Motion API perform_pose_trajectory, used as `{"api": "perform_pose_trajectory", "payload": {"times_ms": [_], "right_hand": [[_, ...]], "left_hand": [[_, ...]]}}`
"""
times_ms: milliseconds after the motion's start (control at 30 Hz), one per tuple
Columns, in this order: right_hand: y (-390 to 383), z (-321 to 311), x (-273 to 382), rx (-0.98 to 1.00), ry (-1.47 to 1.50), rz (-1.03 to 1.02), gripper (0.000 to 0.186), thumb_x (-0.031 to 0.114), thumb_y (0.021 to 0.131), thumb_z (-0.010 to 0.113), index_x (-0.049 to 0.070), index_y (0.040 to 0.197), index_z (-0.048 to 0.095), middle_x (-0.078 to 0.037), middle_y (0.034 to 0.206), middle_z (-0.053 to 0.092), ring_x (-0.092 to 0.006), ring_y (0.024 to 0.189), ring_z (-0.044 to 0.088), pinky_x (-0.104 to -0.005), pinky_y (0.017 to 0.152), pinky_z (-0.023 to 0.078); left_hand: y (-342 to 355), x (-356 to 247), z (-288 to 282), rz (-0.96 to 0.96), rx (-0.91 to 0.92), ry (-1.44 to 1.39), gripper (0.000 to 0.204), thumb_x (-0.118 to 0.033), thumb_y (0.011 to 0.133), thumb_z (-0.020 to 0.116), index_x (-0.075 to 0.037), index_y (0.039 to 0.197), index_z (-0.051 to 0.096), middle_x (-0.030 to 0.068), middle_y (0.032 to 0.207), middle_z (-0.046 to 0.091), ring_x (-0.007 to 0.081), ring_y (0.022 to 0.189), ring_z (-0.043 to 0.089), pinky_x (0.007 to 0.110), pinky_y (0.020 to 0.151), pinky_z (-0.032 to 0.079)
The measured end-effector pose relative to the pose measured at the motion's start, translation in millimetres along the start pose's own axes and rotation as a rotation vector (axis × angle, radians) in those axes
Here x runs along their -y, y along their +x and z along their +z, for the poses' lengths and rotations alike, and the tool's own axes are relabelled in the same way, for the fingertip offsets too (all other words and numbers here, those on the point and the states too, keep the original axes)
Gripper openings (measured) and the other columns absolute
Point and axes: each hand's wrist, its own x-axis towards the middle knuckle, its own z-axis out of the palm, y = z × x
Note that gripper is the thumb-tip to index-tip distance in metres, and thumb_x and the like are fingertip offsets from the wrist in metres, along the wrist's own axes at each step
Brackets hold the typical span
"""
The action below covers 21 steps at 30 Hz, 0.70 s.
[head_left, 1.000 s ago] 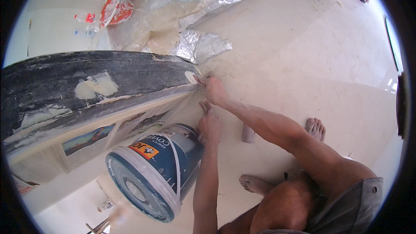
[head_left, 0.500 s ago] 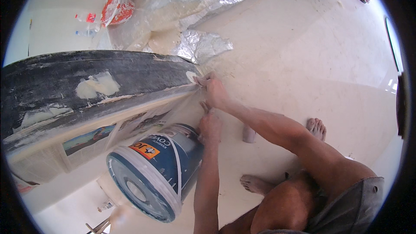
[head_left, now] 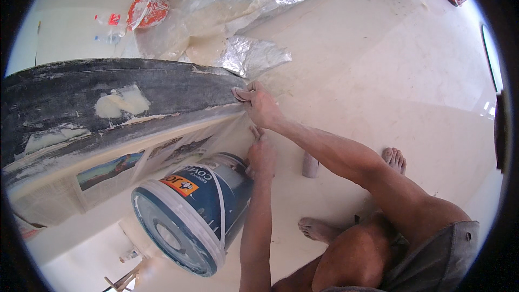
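Observation:
A dark, worn board with pale filler patches runs from the left to the middle. At its right end, my right hand presses a small folded piece of greyish-pink sandpaper against the dark face, fingers closed round it. Just below, my left hand is beside the base of a blue paint bucket; its fingers are curled, and whether anything is in them is hard to make out. Both hands look dusty. On the floor to the right of my left hand stands a greyish-pink roll.
Crumpled silver and clear sheeting covers the floor beyond the board. A red, paint-smeared bucket and a plastic bottle are at the far left. Newsprint sheets hang under the board. My bare feet are on the pale floor.
My right hand has shifted slightly left and up onto the board's end, with the sandpaper now over the white patch seen there before. My left hand has barely moved.

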Motion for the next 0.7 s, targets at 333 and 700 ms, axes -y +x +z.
{"api": "perform_pose_trajectory", "payload": {"times_ms": [333, 700], "right_hand": [[11, 1, -20, 0.050, 0.027, 0.002, 0.042, 0.005, 0.087, 0.052, 0.017, 0.126, 0.063, -0.024, 0.108, 0.055, -0.0388, 0.101, 0.058, -0.0445, 0.090, 0.046], [27, 1, -10, 0.121, -0.172, 0.057, 0.042, 0.005, 0.089, 0.052, 0.018, 0.127, 0.063, -0.021, 0.109, 0.055, -0.0371, 0.103, 0.058, -0.0441, 0.092, 0.046]], "left_hand": [[-2, 2, 1, 0.046, 0.029, 0.075, 0.074, -0.014, 0.080, 0.062, -0.004, 0.147, 0.030, 0.0267, 0.089, 0.067, 0.0415, 0.084, 0.066, 0.049, 0.077, 0.054], [2, 3, 1, 0.033, 0.012, 0.098, 0.070, -0.011, 0.080, 0.059, -0.004, 0.145, 0.034, 0.0258, 0.101, 0.061, 0.0402, 0.084, 0.067, 0.048, 0.076, 0.055]]}}
